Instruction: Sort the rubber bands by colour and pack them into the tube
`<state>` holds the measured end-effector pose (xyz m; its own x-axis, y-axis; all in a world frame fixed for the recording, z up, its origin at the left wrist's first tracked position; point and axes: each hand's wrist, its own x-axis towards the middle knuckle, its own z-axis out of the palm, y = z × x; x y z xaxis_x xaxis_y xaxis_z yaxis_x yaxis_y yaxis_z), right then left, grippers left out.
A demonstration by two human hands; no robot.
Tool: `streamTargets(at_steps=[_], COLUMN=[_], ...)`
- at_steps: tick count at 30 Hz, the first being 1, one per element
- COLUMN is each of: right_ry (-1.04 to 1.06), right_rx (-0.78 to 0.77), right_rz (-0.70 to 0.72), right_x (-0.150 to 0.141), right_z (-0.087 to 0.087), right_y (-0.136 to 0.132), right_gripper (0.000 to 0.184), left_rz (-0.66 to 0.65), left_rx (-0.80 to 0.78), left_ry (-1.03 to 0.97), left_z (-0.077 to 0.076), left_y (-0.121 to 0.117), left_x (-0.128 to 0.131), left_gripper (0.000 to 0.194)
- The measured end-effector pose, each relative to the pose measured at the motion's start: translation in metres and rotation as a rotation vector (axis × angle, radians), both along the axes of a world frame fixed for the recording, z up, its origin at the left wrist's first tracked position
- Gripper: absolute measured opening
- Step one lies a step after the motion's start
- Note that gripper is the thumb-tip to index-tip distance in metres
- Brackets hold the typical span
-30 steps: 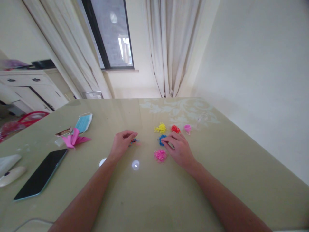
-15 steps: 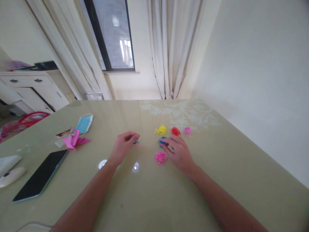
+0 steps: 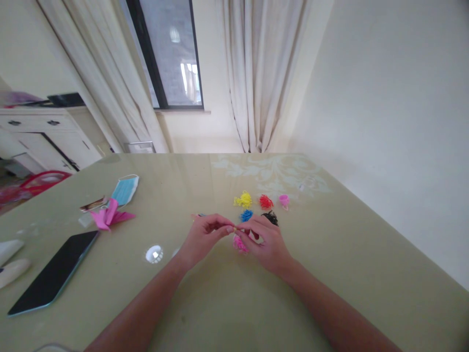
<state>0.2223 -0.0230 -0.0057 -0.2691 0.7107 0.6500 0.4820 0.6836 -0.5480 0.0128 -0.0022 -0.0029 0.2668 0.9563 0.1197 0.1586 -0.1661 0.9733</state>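
My left hand and my right hand meet over the table, fingertips pinched together. Between them shows a tiny yellow piece, seemingly a small rubber band. Around my right hand lie heaps of small rubber bands: yellow, red, blue and black. The pink heap is partly hidden beneath my fingers. Behind my left hand a few small bands lie on the tabletop, mostly covered by the hand.
A small pink cup stands beyond the red heap. Leftward on the glossy table are a blue face mask, a folded pink paper shape, a black-screened tablet and a white object. A wall borders the right.
My right hand has moved from the blue heap leftward and nearer, and my left hand has come right to meet it. The black heap is now uncovered.
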Motion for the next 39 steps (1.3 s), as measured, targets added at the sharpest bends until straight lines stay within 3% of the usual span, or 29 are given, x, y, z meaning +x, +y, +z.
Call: streamTargets(at_steps=[3,6,8,12,20,25,30,35,39], right_ry=[0.106,0.195,0.212,0.186,0.064,-0.140,-0.448,-0.655,-0.650], right_rx=[0.033,0.073,0.106,0.171,0.260,0.147,0.004,-0.052,-0.064], right_rz=[-0.036,-0.121,-0.160,-0.186,-0.266,-0.406,-0.456,-0.466,-0.487], right_x=[0.008,0.018,0.023,0.026,0.031,0.043,0.037,0.022,0.024], right_z=[0.013,0.025,0.030,0.030,0.015,-0.001,-0.009,-0.012,-0.013], right_y=[0.001,0.003,0.004,0.004,0.017,0.043,0.074,0.098,0.086], right_gripper=[0.012,0.012,0.012,0.011,0.012,0.023,0.024,0.027,0.029], left_rz=[0.085,0.234,0.272,0.231,0.232,0.238,0.266,0.327,0.291], left_rx=[0.100,0.282,0.320,0.263,0.280,0.290,0.256,0.225,0.140], left_ry=[0.221,0.679,0.933,1.094,1.086,1.032,0.925,0.677,0.324], left_z=[-0.001,-0.007,-0.012,-0.017,-0.015,-0.018,-0.018,-0.018,-0.017], left_y=[0.007,0.013,0.016,0.019,0.023,0.026,0.028,0.032,0.032], left_x=[-0.012,-0.030,-0.039,-0.043,-0.040,-0.040,-0.039,-0.039,-0.030], left_gripper=[0.033,0.020,0.016,0.018,0.013,0.014,0.019,0.017,0.019])
